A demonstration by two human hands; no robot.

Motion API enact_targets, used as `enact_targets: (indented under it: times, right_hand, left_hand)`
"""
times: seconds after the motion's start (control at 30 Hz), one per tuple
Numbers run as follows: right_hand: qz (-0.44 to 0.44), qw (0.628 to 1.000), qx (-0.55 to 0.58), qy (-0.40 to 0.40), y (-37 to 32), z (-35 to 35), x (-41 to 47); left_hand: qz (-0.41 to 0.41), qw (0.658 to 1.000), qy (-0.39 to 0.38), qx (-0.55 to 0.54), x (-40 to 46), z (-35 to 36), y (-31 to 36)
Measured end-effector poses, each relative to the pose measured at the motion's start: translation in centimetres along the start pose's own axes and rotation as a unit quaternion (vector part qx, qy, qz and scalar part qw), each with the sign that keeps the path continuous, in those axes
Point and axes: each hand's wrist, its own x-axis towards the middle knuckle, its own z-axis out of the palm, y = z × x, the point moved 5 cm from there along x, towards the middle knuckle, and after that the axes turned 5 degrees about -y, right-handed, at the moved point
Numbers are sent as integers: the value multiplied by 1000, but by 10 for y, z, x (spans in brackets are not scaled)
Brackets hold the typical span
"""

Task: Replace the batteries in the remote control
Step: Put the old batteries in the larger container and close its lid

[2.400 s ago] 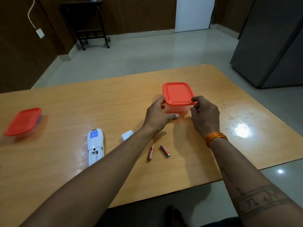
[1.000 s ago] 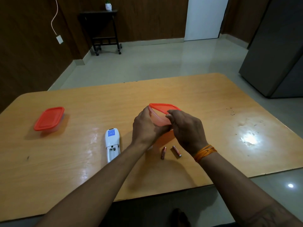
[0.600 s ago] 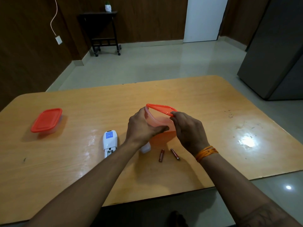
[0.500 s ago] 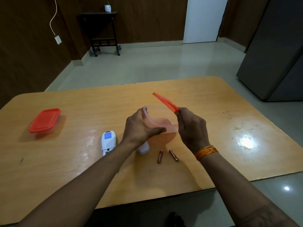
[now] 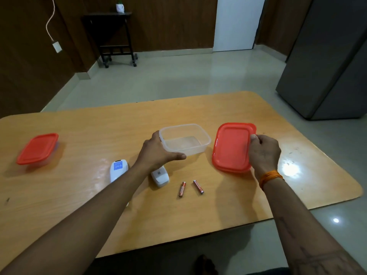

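Observation:
A clear plastic container point(image 5: 198, 135) stands open and empty on the wooden table point(image 5: 119, 211). My left hand point(image 5: 156, 153) grips its near left corner. To its right the red lid point(image 5: 230, 147) lies on the table, pinched at its right edge by my right hand point(image 5: 264, 153). Two red AAA batteries point(image 5: 182, 189) point(image 5: 198, 186) lie side by side nearer to me. The white remote control point(image 5: 118, 170) lies face down, partly hidden by my left forearm. Its white battery cover point(image 5: 160, 177) rests beside it.
A second container with a red lid point(image 5: 37, 148) sits closed at the table's left side. A grey cabinet point(image 5: 325, 62) stands beyond the right corner. A dark side table point(image 5: 113, 36) is against the far wall. The table's near edge runs just below the batteries.
The lid came off the container. My right hand carried it to the right and laid it on the table, while my left hand set the open container down.

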Motion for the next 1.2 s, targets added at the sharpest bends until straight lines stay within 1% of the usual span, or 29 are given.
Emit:
enact_targets:
  times: [0.1, 0.2, 0.4, 0.47, 0.53, 0.6, 0.67, 0.73, 0.8, 0.87, 0.93, 1.0, 1.1, 1.2]
  right_hand:
    - [28, 999, -23, -35, 7, 3, 1]
    - [36, 994, -66, -78, 9, 9, 0]
    - [28, 987, -144, -68, 9, 6, -6]
    - [-1, 982, -179, -62, 3, 6, -9]
    - [-53, 973, -220, -47, -10, 4, -13]
    - [-111, 965, -237, -28, -29, 3, -18]
    - [-156, 963, -216, -31, -49, 3, -28]
    - [-177, 967, -173, -67, -66, 9, -43]
    - [-186, 961, -158, -131, -77, 20, -60]
    - [-194, 940, -178, -217, -83, 32, -76]
    - [-194, 905, -216, -309, -87, 43, -90]
    - [-184, 869, -258, -380, -87, 50, -103]
    - [-164, 826, -312, -439, -80, 60, -117]
    - [-143, 816, -334, -450, -73, 68, -121]
  left_hand:
    - [-16, 1000, -10, 21, 1, -2, 1]
    - [-24, 999, -16, 46, -4, -4, 4]
    - [-27, 995, -32, 85, -12, -6, 6]
    - [-32, 996, -32, 82, -15, -7, 6]
    - [-34, 997, -17, 72, -20, -9, 6]
    - [-15, 998, 13, 54, -30, -11, 13]
    - [33, 996, 69, 53, -43, -12, 20]
    - [95, 983, 130, 86, -60, -12, 31]
    - [136, 972, 154, 113, -76, -8, 39]
    - [138, 973, 125, 135, -89, 0, 43]
    - [115, 976, 59, 175, -100, 14, 45]
    - [92, 970, 12, 226, -108, 28, 41]
    - [56, 962, 1, 267, -113, 40, 31]
    - [32, 963, -2, 269, -111, 44, 25]
